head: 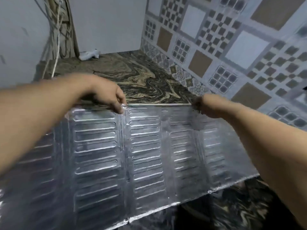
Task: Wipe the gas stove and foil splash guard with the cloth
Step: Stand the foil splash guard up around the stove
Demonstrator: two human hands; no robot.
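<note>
The foil splash guard [144, 151] is a large silver embossed sheet filling the lower middle of the head view. Its panels slope down toward me over the marbled counter. My left hand [109, 97] pinches its top edge near the middle fold. My right hand [206, 105] grips the same top edge further right, with the fingers hidden behind the foil. A crumpled white cloth [88, 54] lies far back on the counter by the white wall, apart from both hands. No gas stove is visible.
The swirled dark and tan counter [141, 77] runs back to a white wall. A patterned tiled wall [224, 52] rises on the right. White cords [56, 39] hang at the back left beside a patterned curtain.
</note>
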